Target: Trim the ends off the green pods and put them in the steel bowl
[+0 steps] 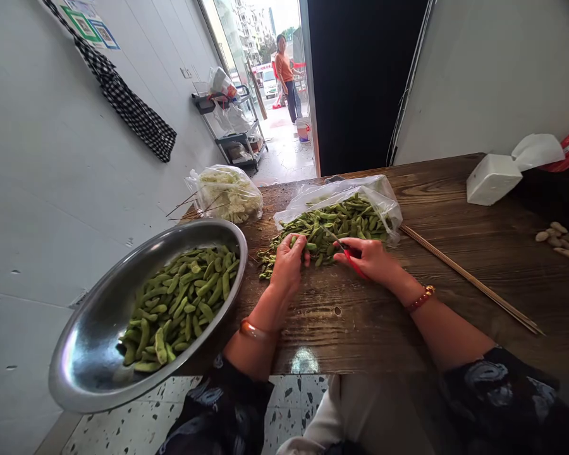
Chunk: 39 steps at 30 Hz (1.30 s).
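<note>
My left hand (288, 262) is closed on a green edamame pod (304, 244), pinched between thumb and fingers. My right hand (367, 258) grips a pair of scissors (355, 264) with red handles, their blades pointing toward the left hand. Just beyond both hands, a heap of edamame pods (351, 218) spills from a clear plastic bag (379, 189) onto the wooden table (313, 328). Small trimmed bits lie at the heap's left side. To the left stands a large metal bowl (95, 328), tilted in view, with many edamame pods (184, 297) inside.
Cauliflower in a plastic bag (230, 193) sits at the far left. Thin wooden skewers (474, 278) lie to the right, with peanuts (560, 239) and a white tissue box (493, 179) farther out. Beyond the table are a cart (239, 139) and a person (285, 72) in the doorway.
</note>
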### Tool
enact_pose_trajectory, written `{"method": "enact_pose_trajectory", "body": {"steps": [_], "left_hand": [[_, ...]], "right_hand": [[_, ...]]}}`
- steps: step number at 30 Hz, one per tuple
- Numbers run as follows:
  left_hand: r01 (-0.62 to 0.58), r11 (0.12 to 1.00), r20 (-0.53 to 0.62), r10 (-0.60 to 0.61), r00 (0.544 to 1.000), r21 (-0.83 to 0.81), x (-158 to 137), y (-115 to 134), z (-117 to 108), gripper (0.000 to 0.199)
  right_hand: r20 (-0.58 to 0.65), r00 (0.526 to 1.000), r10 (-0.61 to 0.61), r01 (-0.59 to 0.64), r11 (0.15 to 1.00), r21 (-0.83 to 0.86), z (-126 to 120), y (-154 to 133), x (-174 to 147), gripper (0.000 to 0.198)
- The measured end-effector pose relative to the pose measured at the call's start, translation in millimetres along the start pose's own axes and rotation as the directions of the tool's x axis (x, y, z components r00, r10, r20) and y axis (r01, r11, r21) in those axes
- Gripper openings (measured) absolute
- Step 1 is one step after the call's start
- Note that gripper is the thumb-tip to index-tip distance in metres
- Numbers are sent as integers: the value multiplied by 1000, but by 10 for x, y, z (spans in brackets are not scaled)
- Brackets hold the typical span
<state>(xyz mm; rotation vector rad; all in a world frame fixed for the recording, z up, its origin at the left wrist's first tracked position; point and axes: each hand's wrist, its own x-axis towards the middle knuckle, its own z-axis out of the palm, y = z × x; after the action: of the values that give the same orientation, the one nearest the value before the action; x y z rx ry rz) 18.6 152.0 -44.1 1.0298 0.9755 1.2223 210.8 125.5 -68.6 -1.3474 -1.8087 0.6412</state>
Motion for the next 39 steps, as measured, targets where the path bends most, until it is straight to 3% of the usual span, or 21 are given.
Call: {"method": "enact_pose_trajectory", "body": {"steps": [4,7,8,10,12,15,17,18,20,22,25,27,29,31,33,39], "left_hand": [[13,997,76,-19,997,81,10,50,-53,29],[-92,937,145,44,988,338,11,64,-68,17],[-156,873,166,88,982,463,8,62,-65,13],[-255,660,214,145,966,706,-4,50,-51,12],[-274,395,251,110,962,877,-23,36,-29,14],[-238,65,239,-3,971,969,-43,24,-8,11],[-227,-52,226,-29,974,972,-39,27,-13,10],[-222,-69,222,-18,975,973,-31,31,-22,12],[-220,-21,221,33,975,975,-5,38,-50,14],[-229,113,217,110,970,967,28,43,-84,14],[-238,443,167,193,967,864,69,43,-129,13],[-185,706,111,150,983,683,77,39,-145,19],[-74,895,83,42,996,440,71,34,-148,26],[20,970,84,-41,996,243,58,29,-137,33],[65,988,101,-80,992,142,41,20,-112,37],[80,979,145,-109,983,189,-45,-33,9,35]], "right_hand": [[-95,995,32,-28,999,38,-46,19,25,52],[-96,995,39,-35,998,44,-63,19,28,53],[-92,995,37,-33,999,43,-64,17,27,54],[-90,995,35,-31,999,43,-66,11,24,54],[-94,995,38,-34,998,44,-69,4,23,55],[-100,994,42,-38,998,45,-74,-8,22,55],[-101,994,39,-35,998,43,-76,-14,22,55],[-103,994,38,-34,999,41,-76,-15,23,55],[-104,994,38,-34,999,38,-75,-12,24,55],[-100,994,35,-31,999,33,-72,-4,26,56],[-97,995,22,-20,1000,24,-70,6,28,55],[-89,996,17,-15,1000,24,-70,0,27,55],[-75,997,21,-19,999,27,-68,-17,24,57],[-55,998,21,-19,999,30,-64,-38,17,58],[-31,999,12,-11,999,34,-56,-58,7,59],[-5,1000,-1,2,1000,13,-27,-80,-14,58]]}}
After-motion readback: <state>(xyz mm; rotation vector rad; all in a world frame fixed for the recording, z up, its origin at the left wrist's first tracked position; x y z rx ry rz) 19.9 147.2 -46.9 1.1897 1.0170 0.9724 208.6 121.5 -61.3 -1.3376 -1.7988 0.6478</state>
